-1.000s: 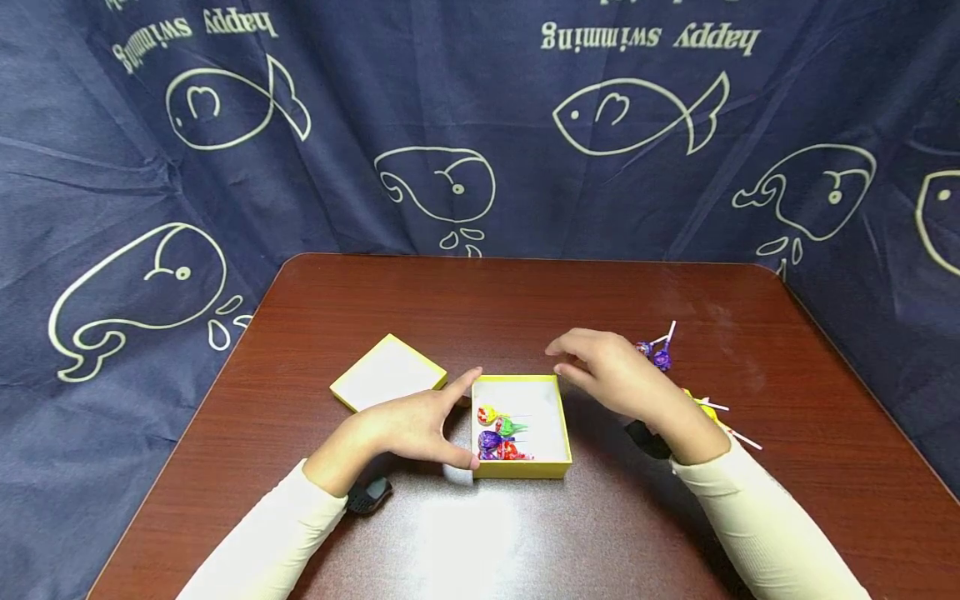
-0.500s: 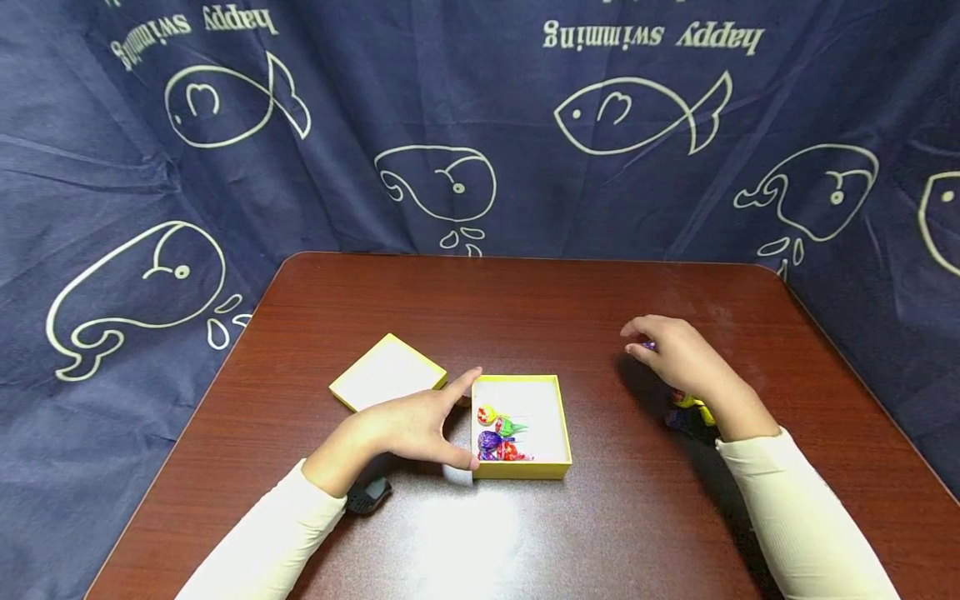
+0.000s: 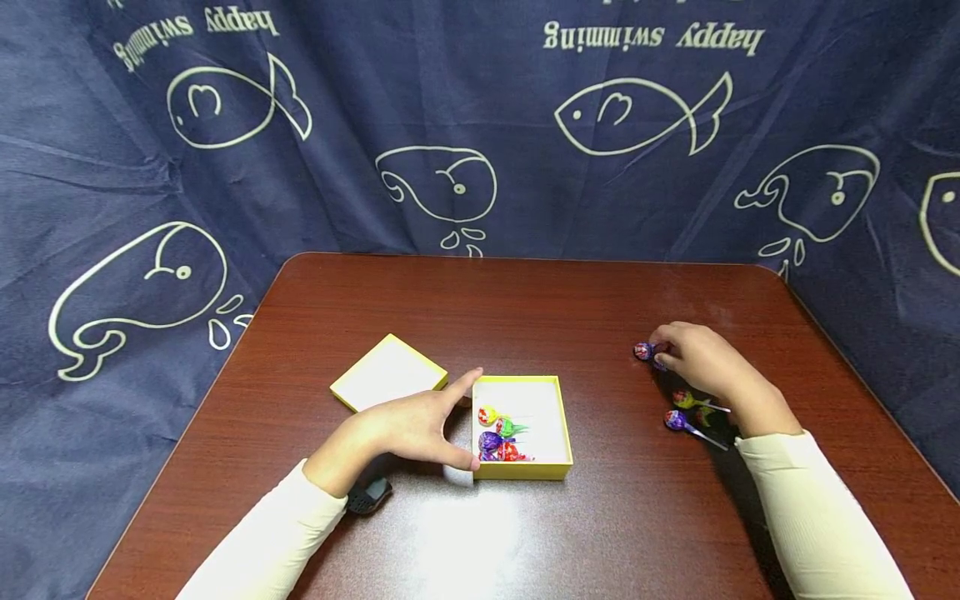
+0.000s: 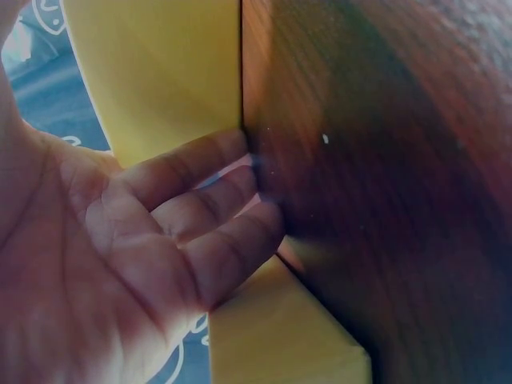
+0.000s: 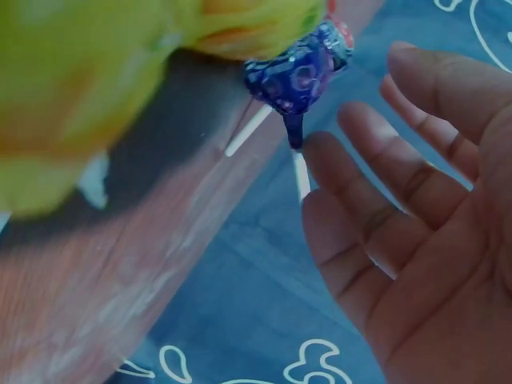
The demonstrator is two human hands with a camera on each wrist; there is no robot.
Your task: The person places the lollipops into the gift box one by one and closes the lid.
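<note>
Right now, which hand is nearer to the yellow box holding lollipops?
Left. The left hand is at the left side of the box; the right hand is well off to the right, by the loose lollipops.

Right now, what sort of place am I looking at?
Probably an indoor tabletop workspace, though its exact use is unclear: a dark blue fish-print cloth backs a reddish-brown wood-grain table, where a square yellow box holds colourfully wrapped lollipops.
</note>
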